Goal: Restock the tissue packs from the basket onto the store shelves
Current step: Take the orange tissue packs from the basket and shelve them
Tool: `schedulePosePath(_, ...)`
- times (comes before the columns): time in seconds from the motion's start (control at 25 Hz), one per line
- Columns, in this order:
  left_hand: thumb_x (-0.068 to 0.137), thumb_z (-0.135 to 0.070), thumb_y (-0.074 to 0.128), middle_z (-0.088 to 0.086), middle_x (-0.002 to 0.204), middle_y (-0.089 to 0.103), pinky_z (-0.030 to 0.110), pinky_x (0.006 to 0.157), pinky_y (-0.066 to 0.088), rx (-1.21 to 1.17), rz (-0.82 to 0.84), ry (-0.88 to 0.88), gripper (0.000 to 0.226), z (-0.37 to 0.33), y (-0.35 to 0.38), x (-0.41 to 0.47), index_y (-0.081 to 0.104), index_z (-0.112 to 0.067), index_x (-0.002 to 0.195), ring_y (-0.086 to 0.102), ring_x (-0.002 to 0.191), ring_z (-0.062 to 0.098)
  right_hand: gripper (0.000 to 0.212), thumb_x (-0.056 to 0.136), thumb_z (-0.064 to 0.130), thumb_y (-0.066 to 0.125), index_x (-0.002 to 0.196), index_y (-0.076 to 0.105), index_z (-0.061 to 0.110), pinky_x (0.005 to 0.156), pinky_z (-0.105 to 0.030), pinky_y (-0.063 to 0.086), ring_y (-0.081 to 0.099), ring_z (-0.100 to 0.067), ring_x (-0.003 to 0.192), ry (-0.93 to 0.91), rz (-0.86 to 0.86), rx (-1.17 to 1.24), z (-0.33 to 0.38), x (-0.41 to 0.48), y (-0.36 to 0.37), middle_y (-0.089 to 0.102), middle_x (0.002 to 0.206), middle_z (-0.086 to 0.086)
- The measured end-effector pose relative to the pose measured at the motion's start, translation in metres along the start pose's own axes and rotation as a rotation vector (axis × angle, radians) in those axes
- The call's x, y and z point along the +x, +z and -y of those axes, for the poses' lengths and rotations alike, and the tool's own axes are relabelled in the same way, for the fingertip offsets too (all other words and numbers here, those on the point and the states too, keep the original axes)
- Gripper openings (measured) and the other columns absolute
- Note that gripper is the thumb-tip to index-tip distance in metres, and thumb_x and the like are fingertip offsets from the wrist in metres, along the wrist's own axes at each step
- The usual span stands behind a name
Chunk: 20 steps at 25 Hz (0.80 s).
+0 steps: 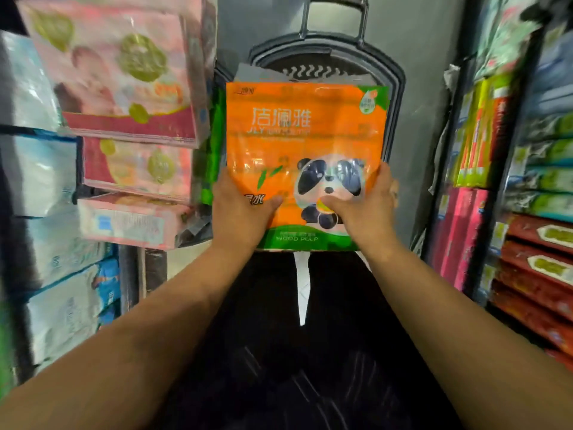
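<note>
It's a tight aisle. On the left, stacked pink packs point(124, 72) jut out from the shelf, their corner just beside the orange tissue pack point(304, 128), which the left hand point(238, 209) and right hand point(366, 206) hold up between them. Behind that pack the dark basket point(395, 88) takes up the middle of the floor. To the right, a strip of bare grey floor point(431, 72) lies open between the basket and the right shelves point(508, 150), which are crammed with red packs point(533, 274).

A grey floor point(429, 76) runs between dark-framed shelving point(504, 197).
</note>
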<state>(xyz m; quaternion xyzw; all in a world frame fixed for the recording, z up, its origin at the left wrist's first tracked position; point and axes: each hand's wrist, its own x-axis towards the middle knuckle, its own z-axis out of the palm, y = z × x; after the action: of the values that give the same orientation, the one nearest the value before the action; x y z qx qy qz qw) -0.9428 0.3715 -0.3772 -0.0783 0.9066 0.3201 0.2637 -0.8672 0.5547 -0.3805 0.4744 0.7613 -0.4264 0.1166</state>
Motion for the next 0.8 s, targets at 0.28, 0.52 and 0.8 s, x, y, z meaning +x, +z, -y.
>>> schedulePosePath(0.28, 0.067, -0.044, 0.083, 0.012, 0.138, 0.043, 0.044, 0.105, 0.035, -0.094, -0.274, -0.051, 0.098, -0.025, -0.082, -0.094, 0.032, -0.01, 0.143, 0.038, 0.129, 0.029, 0.099, 0.062, 0.03, 0.09, 0.141, 0.031, 0.018, 0.1, -0.036, 0.042, 0.047, -0.023, 0.122, -0.396, 0.211, -0.047, 0.066, -0.058, -0.06, 0.045, 0.136, -0.008)
schedulePosePath(0.52, 0.067, -0.051, 0.08, 0.007, 0.138, 0.043, 0.048, 0.105, 0.037, -0.214, -0.512, -0.104, 0.1, -0.029, -0.121, -0.164, 0.025, -0.025, 0.146, 0.041, 0.128, 0.028, 0.097, 0.062, 0.036, 0.09, 0.139, 0.033, 0.025, 0.096, -0.036, 0.044, 0.049, -0.018, 0.12, -0.691, 0.382, -0.094, 0.116, -0.097, -0.083, 0.045, 0.132, 0.004)
schedulePosePath(0.8, 0.073, -0.048, 0.077, 0.014, 0.141, 0.037, 0.046, 0.105, 0.034, -0.23, -0.745, -0.217, 0.106, -0.013, -0.182, -0.243, 0.011, -0.026, 0.153, 0.037, 0.129, 0.032, 0.113, 0.07, 0.037, 0.084, 0.154, 0.011, 0.021, 0.114, -0.041, 0.029, 0.029, -0.025, 0.142, -1.055, 0.538, -0.209, 0.175, -0.17, -0.071, 0.024, 0.157, -0.006)
